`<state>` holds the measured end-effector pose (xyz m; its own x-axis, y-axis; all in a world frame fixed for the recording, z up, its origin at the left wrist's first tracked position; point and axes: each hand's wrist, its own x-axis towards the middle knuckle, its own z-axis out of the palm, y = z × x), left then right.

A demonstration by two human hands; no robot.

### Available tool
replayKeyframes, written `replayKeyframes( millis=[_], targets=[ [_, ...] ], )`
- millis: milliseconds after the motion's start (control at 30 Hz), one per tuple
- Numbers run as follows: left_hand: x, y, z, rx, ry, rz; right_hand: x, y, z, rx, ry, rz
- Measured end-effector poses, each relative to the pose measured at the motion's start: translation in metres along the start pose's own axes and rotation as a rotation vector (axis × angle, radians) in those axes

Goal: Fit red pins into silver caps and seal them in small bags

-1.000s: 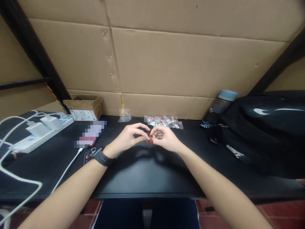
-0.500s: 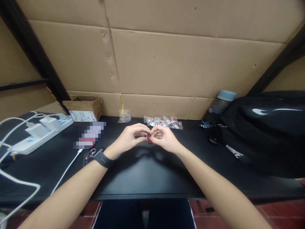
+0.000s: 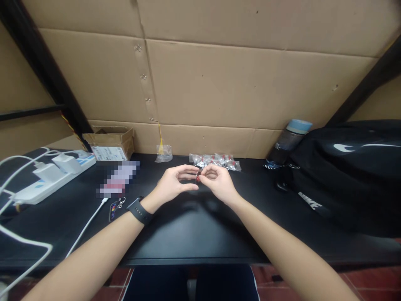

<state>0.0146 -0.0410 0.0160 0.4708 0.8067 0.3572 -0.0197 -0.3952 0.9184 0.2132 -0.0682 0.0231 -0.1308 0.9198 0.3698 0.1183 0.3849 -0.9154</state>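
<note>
Between my hands, a small round disc with a red part [image 3: 198, 177] stands edge-on; its exact kind is too small to tell. My right hand [image 3: 217, 180] pinches it by the red side with thumb and forefinger. Just to the left, my left hand [image 3: 176, 182] has its thumb and fingers apart; the fingertips are close to the disc's rim, and I cannot tell if they touch it. A black watch [image 3: 140, 211] is on my left wrist. Behind the hands lie several small clear packets with red bits [image 3: 216, 161].
On the left are a white power strip [image 3: 50, 179], a cardboard box [image 3: 114, 142], a blurred-out phone-like item [image 3: 119, 179] and a keyring [image 3: 116, 207]. A small clear bag [image 3: 163, 153] lies by the cardboard wall [image 3: 219, 83]. A bottle [image 3: 288, 142] and black bag [image 3: 351, 179] stand right.
My left thumb and fingers have spread away from the disc. The right hand keeps its pinch, and the disc has turned more edge-on.
</note>
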Motion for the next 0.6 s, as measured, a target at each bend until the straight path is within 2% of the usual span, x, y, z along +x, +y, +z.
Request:
replayKeyframes(
  millis=[200,400,600],
  targets=[
    [0.0,0.001,0.004,-0.046,0.034,-0.021,-0.002,-0.012,-0.003,-0.355,0.059,-0.182],
    [0.002,0.003,0.003,-0.169,0.07,-0.083,-0.002,-0.015,-0.007,-0.383,-0.036,-0.281],
    [0.002,0.001,0.002,-0.148,0.061,-0.076,0.003,-0.01,-0.014,-0.531,-0.084,-0.37]
  ],
)
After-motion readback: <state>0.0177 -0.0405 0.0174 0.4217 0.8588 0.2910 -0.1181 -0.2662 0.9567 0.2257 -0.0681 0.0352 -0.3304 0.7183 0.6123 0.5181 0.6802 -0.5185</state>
